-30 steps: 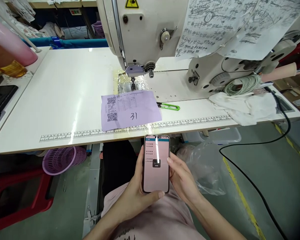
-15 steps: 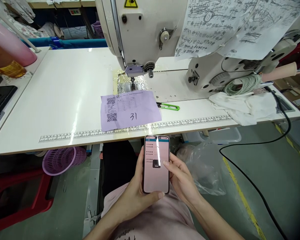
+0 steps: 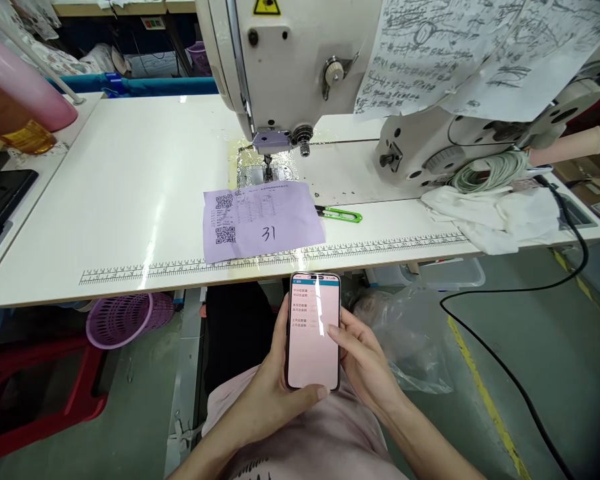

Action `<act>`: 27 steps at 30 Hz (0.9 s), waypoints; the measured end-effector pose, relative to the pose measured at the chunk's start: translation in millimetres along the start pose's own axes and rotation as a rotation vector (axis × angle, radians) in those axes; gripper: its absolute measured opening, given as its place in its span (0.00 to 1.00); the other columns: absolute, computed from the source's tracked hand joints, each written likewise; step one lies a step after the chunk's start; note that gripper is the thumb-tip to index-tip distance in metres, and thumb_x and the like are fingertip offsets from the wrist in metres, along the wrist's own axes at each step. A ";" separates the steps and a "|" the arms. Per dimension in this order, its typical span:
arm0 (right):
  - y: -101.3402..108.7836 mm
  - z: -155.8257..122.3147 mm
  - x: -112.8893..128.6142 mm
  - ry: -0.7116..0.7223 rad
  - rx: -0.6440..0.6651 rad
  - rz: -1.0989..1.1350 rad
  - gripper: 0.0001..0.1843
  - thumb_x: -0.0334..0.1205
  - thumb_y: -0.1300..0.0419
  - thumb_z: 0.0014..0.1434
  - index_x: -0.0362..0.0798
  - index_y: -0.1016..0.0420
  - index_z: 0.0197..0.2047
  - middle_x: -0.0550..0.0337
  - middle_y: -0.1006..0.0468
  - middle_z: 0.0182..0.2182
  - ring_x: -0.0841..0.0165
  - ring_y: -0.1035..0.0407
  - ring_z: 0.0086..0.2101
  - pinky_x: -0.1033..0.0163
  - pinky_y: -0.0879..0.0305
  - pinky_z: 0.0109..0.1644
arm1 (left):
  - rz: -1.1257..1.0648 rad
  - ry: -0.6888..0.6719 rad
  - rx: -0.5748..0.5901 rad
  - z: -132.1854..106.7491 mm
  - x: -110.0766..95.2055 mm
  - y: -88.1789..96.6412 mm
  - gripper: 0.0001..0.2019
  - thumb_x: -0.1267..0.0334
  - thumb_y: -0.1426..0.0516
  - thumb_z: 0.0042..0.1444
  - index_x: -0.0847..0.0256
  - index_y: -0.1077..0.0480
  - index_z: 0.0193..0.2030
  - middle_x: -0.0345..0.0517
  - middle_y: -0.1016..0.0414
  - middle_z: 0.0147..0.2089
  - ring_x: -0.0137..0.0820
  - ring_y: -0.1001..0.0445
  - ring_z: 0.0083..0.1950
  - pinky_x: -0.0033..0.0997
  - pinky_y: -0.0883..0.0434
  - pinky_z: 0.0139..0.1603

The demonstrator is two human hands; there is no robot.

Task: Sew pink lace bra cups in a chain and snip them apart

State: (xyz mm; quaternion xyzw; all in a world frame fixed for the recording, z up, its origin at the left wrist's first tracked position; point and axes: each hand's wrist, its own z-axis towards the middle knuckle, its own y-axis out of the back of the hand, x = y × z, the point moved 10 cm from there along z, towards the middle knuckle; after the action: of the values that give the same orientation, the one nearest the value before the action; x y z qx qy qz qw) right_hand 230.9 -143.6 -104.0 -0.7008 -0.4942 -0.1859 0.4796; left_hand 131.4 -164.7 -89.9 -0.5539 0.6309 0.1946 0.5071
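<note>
A smartphone (image 3: 314, 353) with a lit, pale pink screen and a few lines of text is held upright over my lap, just off the table's front edge. My left hand (image 3: 285, 387) wraps its left side and bottom, the thumb lying across the lower edge. My right hand (image 3: 365, 353) closes on the right side, its thumb at the screen's right edge; the fingers behind the phone are hidden. Beyond it, a purple paper slip (image 3: 265, 220) marked 31, with QR codes, lies on the table. Green thread snips (image 3: 341, 214) lie partly under the slip.
A sewing machine (image 3: 290, 67) stands behind the slip, with handwritten sheets (image 3: 445, 53) hung on it. White cloth (image 3: 500, 213) and coiled cord (image 3: 490, 172) lie at right. A black cable (image 3: 510, 373) hangs down. A purple basket (image 3: 125, 320) and red stool (image 3: 80, 393) are below left.
The small dark pop-up box on the phone screen has disappeared. Both hands keep the same hold, and the view has shifted very slightly.
</note>
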 end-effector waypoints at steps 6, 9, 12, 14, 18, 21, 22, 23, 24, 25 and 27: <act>1.3 1.1 -1.4 0.003 0.016 0.005 0.22 0.45 0.38 0.60 0.55 0.28 0.57 0.56 0.23 0.52 0.61 0.28 0.48 0.59 0.33 0.51 | 0.002 -0.020 -0.002 2.3 0.6 0.8 0.54 0.57 0.35 0.53 0.38 0.73 0.72 0.45 0.56 0.74 0.45 0.47 0.71 0.49 0.42 0.67; 2.3 1.7 -1.3 0.008 0.022 0.002 0.21 0.45 0.38 0.61 0.56 0.28 0.57 0.56 0.23 0.52 0.62 0.28 0.48 0.59 0.33 0.50 | 0.013 -0.038 -0.004 3.1 0.0 1.2 0.53 0.58 0.35 0.53 0.38 0.72 0.72 0.44 0.57 0.75 0.45 0.48 0.71 0.48 0.42 0.68; 2.0 2.0 -0.4 0.013 0.026 0.003 0.21 0.44 0.39 0.61 0.56 0.28 0.57 0.56 0.23 0.52 0.63 0.28 0.48 0.59 0.33 0.50 | 0.023 -0.037 -0.012 3.8 -0.1 2.0 0.53 0.59 0.35 0.53 0.37 0.71 0.72 0.43 0.56 0.75 0.44 0.48 0.71 0.47 0.43 0.68; 1.3 2.1 0.1 0.013 0.026 0.006 0.21 0.44 0.39 0.61 0.56 0.28 0.57 0.56 0.23 0.51 0.63 0.28 0.48 0.59 0.33 0.51 | 0.019 -0.032 -0.009 4.1 -0.4 1.7 0.53 0.60 0.35 0.53 0.37 0.71 0.72 0.42 0.56 0.75 0.43 0.48 0.72 0.48 0.43 0.68; -0.7 2.2 2.0 0.019 0.029 0.009 0.20 0.44 0.39 0.61 0.56 0.28 0.57 0.57 0.23 0.51 0.63 0.28 0.48 0.59 0.34 0.51 | -0.011 -0.016 0.004 3.4 -0.7 0.3 0.54 0.62 0.35 0.53 0.37 0.72 0.72 0.42 0.57 0.75 0.43 0.50 0.72 0.47 0.43 0.68; -1.2 1.8 2.1 0.016 0.032 0.007 0.21 0.43 0.39 0.61 0.56 0.29 0.57 0.57 0.23 0.51 0.63 0.28 0.47 0.59 0.33 0.50 | -0.030 -0.007 0.011 3.1 -0.2 -1.0 0.54 0.61 0.35 0.53 0.37 0.72 0.72 0.42 0.55 0.74 0.43 0.49 0.72 0.47 0.43 0.68; -1.1 1.6 1.5 0.011 0.032 0.007 0.21 0.44 0.39 0.61 0.56 0.29 0.58 0.56 0.23 0.51 0.63 0.28 0.47 0.59 0.33 0.50 | -0.034 -0.007 0.013 3.3 -0.1 -1.4 0.54 0.60 0.35 0.53 0.37 0.72 0.72 0.43 0.54 0.74 0.43 0.48 0.71 0.48 0.43 0.68; -0.9 1.3 1.0 0.008 0.034 0.007 0.21 0.44 0.39 0.61 0.56 0.29 0.58 0.56 0.23 0.51 0.63 0.28 0.47 0.59 0.33 0.50 | -0.037 -0.010 0.011 3.6 -0.3 -1.3 0.54 0.59 0.35 0.53 0.38 0.72 0.72 0.43 0.53 0.74 0.43 0.47 0.71 0.48 0.43 0.68; -0.8 1.0 0.6 0.006 0.035 0.008 0.21 0.44 0.39 0.61 0.56 0.29 0.58 0.56 0.23 0.51 0.63 0.28 0.47 0.59 0.33 0.49 | -0.037 -0.012 0.008 4.0 -0.4 -1.3 0.54 0.59 0.35 0.53 0.38 0.72 0.72 0.45 0.53 0.74 0.44 0.46 0.71 0.49 0.42 0.68; -0.5 0.8 0.2 0.006 0.036 0.009 0.21 0.44 0.39 0.61 0.56 0.29 0.58 0.56 0.23 0.51 0.63 0.28 0.47 0.59 0.33 0.49 | -0.039 -0.013 0.007 4.4 -0.4 -1.2 0.54 0.59 0.35 0.53 0.39 0.72 0.72 0.46 0.52 0.73 0.45 0.45 0.70 0.49 0.42 0.67; -0.6 0.8 -0.1 0.008 0.038 0.012 0.21 0.43 0.39 0.62 0.56 0.30 0.58 0.56 0.23 0.51 0.63 0.28 0.47 0.59 0.33 0.50 | -0.046 -0.011 0.009 5.1 -0.3 -1.5 0.54 0.59 0.35 0.53 0.40 0.73 0.72 0.47 0.52 0.73 0.45 0.45 0.70 0.49 0.42 0.67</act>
State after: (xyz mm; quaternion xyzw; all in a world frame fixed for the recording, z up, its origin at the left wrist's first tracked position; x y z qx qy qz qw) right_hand 230.1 -143.0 -104.1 -0.6937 -0.4916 -0.1764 0.4960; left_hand 134.8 -161.0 -91.3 -0.5649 0.6161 0.1831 0.5175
